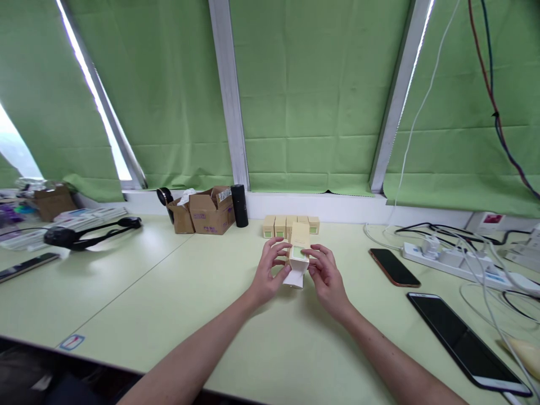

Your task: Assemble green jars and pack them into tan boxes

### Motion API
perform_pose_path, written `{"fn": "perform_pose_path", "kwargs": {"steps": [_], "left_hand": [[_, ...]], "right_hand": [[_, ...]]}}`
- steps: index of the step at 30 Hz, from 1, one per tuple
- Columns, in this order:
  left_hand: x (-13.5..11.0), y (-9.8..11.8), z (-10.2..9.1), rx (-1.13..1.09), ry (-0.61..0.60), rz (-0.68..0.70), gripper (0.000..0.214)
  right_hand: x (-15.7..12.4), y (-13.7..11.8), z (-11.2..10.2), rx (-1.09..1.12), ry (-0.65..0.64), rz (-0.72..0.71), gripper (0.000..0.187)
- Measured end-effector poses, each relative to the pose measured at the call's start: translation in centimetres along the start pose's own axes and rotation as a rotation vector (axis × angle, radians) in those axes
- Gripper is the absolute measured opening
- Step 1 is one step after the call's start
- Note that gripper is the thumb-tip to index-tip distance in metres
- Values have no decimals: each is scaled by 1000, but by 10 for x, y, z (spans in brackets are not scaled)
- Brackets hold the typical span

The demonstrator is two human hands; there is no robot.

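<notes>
Both my hands hold one small cream carton (300, 247) with a green label just above the pale green table (177, 292). My left hand (270, 270) grips its left side with curled fingers. My right hand (327, 277) pinches its right side. The carton's white bottom flap hangs open toward me. Behind it a row of several matching cream cartons (278, 226) stands near the window sill.
Two brown cardboard boxes (211, 211) and a black cylinder (239, 205) stand at the back left. A black headset (84, 233) lies far left. Two phones (394, 267) (466, 340), a power strip (451, 257) and cables occupy the right side.
</notes>
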State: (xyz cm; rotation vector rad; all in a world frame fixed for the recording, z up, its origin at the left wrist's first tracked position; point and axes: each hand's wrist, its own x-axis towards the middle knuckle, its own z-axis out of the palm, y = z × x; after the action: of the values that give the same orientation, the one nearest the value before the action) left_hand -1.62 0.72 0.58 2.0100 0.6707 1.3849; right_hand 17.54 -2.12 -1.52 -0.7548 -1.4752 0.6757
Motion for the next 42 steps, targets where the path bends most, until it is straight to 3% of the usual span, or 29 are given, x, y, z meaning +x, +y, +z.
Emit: {"fn": "perform_pose_path", "kwargs": {"steps": [23,42], "left_hand": [[2,-8,8,-45,112,-56,27],[2,-5,11,-18,93,-23,26]], "right_hand": [[-2,-5,0,-26,-44,38,35],[0,-6,2,9,20,130,32]]}}
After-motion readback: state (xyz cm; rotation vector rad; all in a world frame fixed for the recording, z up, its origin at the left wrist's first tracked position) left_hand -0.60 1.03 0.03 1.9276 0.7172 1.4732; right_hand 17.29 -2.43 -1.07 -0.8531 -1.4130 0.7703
